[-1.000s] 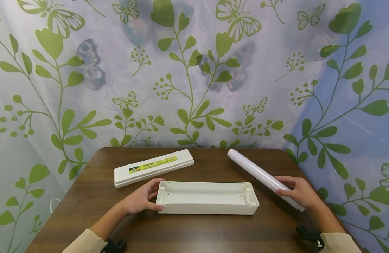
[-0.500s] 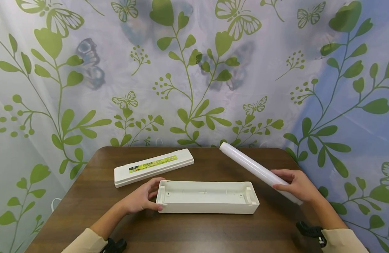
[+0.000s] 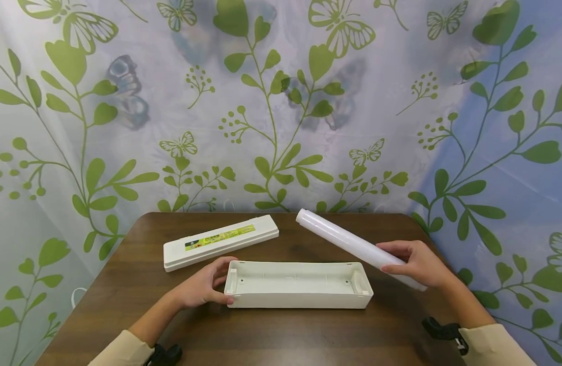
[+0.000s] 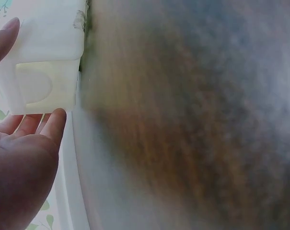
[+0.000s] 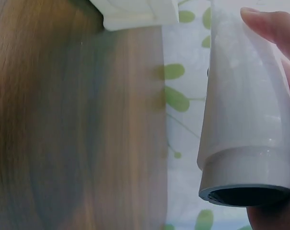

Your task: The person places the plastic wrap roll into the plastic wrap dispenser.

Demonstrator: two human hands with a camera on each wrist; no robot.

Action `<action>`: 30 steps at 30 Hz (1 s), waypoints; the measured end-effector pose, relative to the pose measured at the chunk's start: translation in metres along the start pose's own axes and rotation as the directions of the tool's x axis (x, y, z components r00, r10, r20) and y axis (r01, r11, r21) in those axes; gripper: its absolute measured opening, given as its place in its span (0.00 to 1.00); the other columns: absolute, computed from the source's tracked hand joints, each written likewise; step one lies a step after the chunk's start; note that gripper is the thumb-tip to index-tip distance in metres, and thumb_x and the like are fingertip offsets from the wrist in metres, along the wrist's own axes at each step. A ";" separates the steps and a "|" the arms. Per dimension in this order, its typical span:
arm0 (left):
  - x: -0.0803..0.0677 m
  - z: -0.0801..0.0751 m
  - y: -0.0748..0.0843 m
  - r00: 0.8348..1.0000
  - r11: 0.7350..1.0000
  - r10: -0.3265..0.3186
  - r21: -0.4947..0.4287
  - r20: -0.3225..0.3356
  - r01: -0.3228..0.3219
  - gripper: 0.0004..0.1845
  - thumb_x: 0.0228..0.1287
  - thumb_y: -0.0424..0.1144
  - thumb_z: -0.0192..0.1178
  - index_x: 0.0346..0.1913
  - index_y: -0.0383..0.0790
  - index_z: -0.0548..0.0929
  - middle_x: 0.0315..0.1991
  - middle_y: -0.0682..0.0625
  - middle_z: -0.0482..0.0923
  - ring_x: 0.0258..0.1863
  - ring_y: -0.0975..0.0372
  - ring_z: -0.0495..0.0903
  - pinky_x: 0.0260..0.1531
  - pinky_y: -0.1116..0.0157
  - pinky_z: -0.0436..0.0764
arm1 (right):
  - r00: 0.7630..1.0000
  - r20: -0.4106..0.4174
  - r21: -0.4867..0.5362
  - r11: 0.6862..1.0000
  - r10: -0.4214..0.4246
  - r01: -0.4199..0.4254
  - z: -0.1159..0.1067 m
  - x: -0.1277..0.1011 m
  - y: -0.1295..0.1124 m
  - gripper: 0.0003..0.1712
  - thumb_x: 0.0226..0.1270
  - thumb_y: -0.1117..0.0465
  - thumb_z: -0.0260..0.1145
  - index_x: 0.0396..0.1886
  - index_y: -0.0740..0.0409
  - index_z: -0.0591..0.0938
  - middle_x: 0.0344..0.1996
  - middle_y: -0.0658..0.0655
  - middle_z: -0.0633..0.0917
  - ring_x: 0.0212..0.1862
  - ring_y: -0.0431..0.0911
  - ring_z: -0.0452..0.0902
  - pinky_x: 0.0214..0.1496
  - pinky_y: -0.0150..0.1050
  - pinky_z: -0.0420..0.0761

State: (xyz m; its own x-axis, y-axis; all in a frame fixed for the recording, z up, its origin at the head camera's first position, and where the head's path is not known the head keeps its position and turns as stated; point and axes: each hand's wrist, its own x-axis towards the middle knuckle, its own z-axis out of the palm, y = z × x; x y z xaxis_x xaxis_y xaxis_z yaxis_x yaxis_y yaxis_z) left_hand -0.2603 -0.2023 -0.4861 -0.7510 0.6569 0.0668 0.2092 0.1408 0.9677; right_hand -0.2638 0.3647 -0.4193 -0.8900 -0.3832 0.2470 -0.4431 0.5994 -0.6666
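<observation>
Two hands are at work over a brown wooden table [image 3: 125, 284]. The right hand [image 3: 415, 264] is wrapped round the near end of a white roll of cling film [image 3: 345, 241], fingers over the top and thumb beneath; the right wrist view shows the roll's [image 5: 248, 110] hollow grey core end against the palm. The left hand [image 3: 203, 284] has its fingers curled round the left end of an open white tray [image 3: 299, 295], thumb on the front wall, holding it flat on the table; in the left wrist view the fingers [image 4: 20, 124] lie against that end wall [image 4: 44, 81]. Compared with a second ago, the roll has come off the table: it lay flat to the right of the tray with the right hand on it, and now it is carried in the air, its far end swung leftward and up, pointing away from the right hand toward the back of the table, while its near end sits just above and behind the tray's right end. The left hand and the tray have not shifted. By my reading the roll is being brought round toward the open tray, though it is not yet lined up with it. Beyond the left hand lies a white lid [image 3: 221, 241] with a yellow-green label, apart from the tray and untouched.
</observation>
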 end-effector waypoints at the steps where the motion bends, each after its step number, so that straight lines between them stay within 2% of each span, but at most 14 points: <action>1: 0.000 0.000 0.000 1.000 1.000 0.000 0.002 0.001 0.000 0.51 0.53 0.30 0.78 0.75 0.32 0.57 0.72 0.32 0.61 0.74 0.37 0.62 0.63 0.74 0.75 | 1.000 0.007 0.011 1.000 -0.007 0.007 0.001 0.001 -0.002 0.30 0.55 0.60 0.81 0.59 0.61 0.85 0.50 0.62 0.89 0.42 0.35 0.87 0.38 0.34 0.85; 10: 0.001 0.000 0.001 1.000 1.000 -0.003 0.014 0.001 0.003 0.51 0.53 0.31 0.78 0.75 0.32 0.57 0.72 0.32 0.62 0.74 0.38 0.62 0.64 0.75 0.73 | 0.996 0.065 0.108 0.993 -0.059 0.052 0.013 0.007 -0.013 0.29 0.55 0.61 0.81 0.59 0.58 0.85 0.49 0.60 0.90 0.41 0.39 0.88 0.39 0.36 0.86; 17: 0.002 -0.001 0.002 1.000 1.000 -0.009 0.015 -0.001 0.009 0.51 0.53 0.32 0.78 0.75 0.32 0.56 0.73 0.32 0.61 0.74 0.38 0.62 0.63 0.75 0.74 | 0.989 0.117 0.123 0.990 -0.089 0.075 0.024 0.014 -0.018 0.29 0.54 0.60 0.82 0.58 0.56 0.86 0.49 0.57 0.91 0.41 0.40 0.88 0.38 0.36 0.87; 21: 0.003 -0.001 0.002 1.000 1.000 -0.016 0.013 -0.001 0.016 0.51 0.53 0.32 0.78 0.75 0.33 0.57 0.73 0.33 0.61 0.74 0.38 0.62 0.63 0.74 0.74 | 0.981 0.164 0.146 0.986 -0.101 0.077 0.030 0.018 -0.023 0.28 0.55 0.59 0.82 0.57 0.54 0.86 0.49 0.55 0.91 0.41 0.41 0.88 0.40 0.37 0.88; 30: 0.001 -0.001 0.000 1.000 1.000 -0.011 0.001 0.004 0.011 0.50 0.52 0.30 0.78 0.74 0.34 0.58 0.71 0.32 0.62 0.72 0.37 0.63 0.64 0.72 0.76 | 0.954 0.242 0.160 0.977 -0.178 0.142 0.045 0.029 -0.033 0.26 0.57 0.59 0.81 0.57 0.52 0.87 0.50 0.54 0.91 0.42 0.40 0.88 0.41 0.36 0.87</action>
State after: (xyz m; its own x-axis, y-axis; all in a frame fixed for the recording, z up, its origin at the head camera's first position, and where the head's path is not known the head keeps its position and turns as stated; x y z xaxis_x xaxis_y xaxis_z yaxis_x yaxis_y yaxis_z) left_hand -0.2621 -0.2023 -0.4857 -0.7509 0.6581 0.0554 0.2019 0.1489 0.9680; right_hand -0.2706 0.3021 -0.4223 -0.7439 -0.6423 0.1846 -0.5423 0.4186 -0.7285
